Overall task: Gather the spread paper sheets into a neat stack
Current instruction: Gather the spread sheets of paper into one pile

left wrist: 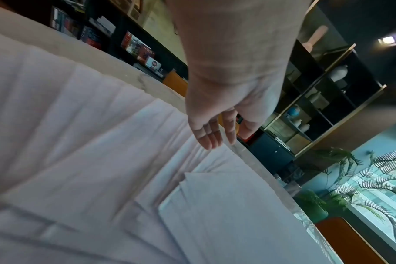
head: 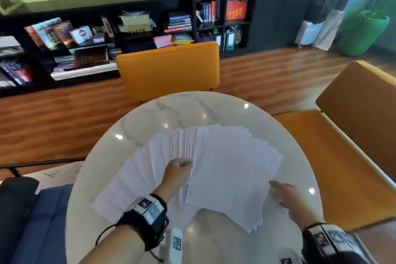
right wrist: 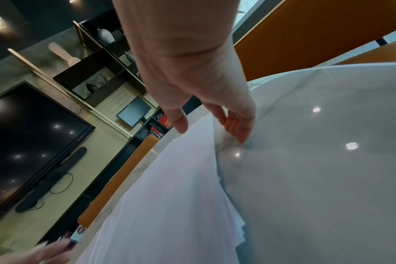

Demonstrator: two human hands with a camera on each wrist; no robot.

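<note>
Several white paper sheets [head: 231,169] lie fanned in an arc across the round white marble table [head: 171,109]. The right part of the fan is a thicker overlapped bundle [left wrist: 226,214]. My left hand [head: 179,169] rests on the middle of the fan, and its straight fingertips [left wrist: 209,142] touch the sheets. My right hand [head: 285,193] is at the bundle's right edge. Its fingertips [right wrist: 240,137] touch the table beside the paper edge [right wrist: 215,160], with the thumb over the top sheet. Neither hand grips a sheet.
An orange chair [head: 169,70] stands behind the table and another [head: 353,135] to the right. A blue seat [head: 42,221] is at the left. A low black bookshelf [head: 128,28] runs along the far wall. A white tagged object [head: 176,244] lies near the table's front edge.
</note>
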